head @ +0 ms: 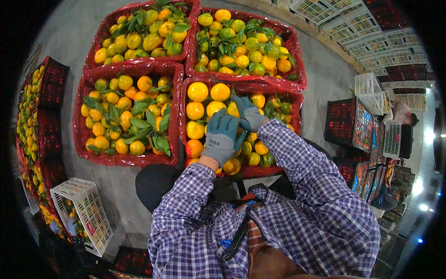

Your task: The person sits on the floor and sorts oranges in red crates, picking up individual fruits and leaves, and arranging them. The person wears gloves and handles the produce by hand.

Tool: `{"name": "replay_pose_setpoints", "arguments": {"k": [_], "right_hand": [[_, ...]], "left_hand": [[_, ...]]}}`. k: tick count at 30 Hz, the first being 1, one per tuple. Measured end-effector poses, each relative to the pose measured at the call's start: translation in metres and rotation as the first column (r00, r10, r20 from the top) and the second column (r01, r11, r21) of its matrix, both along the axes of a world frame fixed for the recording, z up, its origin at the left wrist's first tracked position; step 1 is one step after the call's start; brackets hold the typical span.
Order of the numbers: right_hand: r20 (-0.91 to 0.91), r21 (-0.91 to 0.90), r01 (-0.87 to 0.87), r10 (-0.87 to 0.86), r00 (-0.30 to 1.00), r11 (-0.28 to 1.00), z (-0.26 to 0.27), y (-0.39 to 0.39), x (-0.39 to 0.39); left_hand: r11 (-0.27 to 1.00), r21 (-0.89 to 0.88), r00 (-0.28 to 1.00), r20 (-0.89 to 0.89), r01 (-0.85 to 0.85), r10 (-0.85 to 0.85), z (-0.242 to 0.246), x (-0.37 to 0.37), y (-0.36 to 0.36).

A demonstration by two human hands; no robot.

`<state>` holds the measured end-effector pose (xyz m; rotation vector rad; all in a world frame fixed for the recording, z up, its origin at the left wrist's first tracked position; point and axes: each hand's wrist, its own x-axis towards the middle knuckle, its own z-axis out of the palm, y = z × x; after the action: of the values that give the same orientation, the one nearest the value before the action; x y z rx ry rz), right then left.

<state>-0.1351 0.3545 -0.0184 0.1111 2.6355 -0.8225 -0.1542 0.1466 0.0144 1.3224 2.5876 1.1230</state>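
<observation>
My left hand [223, 137], in a grey and teal coated work glove, is over the near right crate [240, 85], which is lined with red plastic film and filled with mandarins. My right hand [250, 113], gloved alike, meets its fingertips there. Whatever lies between or under the fingers is mostly hidden, so a grip cannot be made out. Large orange mandarins [195, 111] stand in neat rows along the crate's left side. Smaller yellow and green mandarins, some with leaves, lie loosely at its right.
Three more red-lined crates of leafy mandarins adjoin: near left [78, 139], far left [87, 62], far right [303, 62]. Stacked crates [52, 83] and a white plastic crate [94, 209] stand left. Dark crates [341, 122] stand right. A person [402, 111] is beyond them.
</observation>
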Motion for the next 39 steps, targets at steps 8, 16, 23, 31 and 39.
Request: {"name": "replay_pose_setpoints", "arguments": {"k": [8,16,23,31,39], "right_hand": [[0.081,-0.074,0.072,-0.066,0.995,0.995,0.016,-0.008,0.000],[0.064,-0.153,0.107,-0.099,0.993,0.982,0.019,-0.004,0.003],[0.032,-0.255,0.163,-0.160,0.987,0.953,0.008,-0.001,0.014],[0.249,-0.319,0.092,-0.010,0.968,0.943,0.066,0.037,-0.026],[-0.345,-0.219,0.046,-0.122,0.931,0.975,0.097,-0.003,-0.218]], "left_hand": [[0.955,-0.252,0.982,0.142,0.155,-0.122,-0.013,-0.020,0.012],[0.939,-0.315,0.987,0.116,0.142,-0.110,-0.016,-0.017,0.013],[0.937,-0.321,0.990,0.062,0.138,-0.124,-0.017,-0.015,0.012],[0.934,-0.337,0.992,0.008,0.119,-0.124,-0.019,-0.014,0.012],[0.981,-0.181,0.996,0.063,0.073,-0.063,-0.027,-0.007,0.013]]}}
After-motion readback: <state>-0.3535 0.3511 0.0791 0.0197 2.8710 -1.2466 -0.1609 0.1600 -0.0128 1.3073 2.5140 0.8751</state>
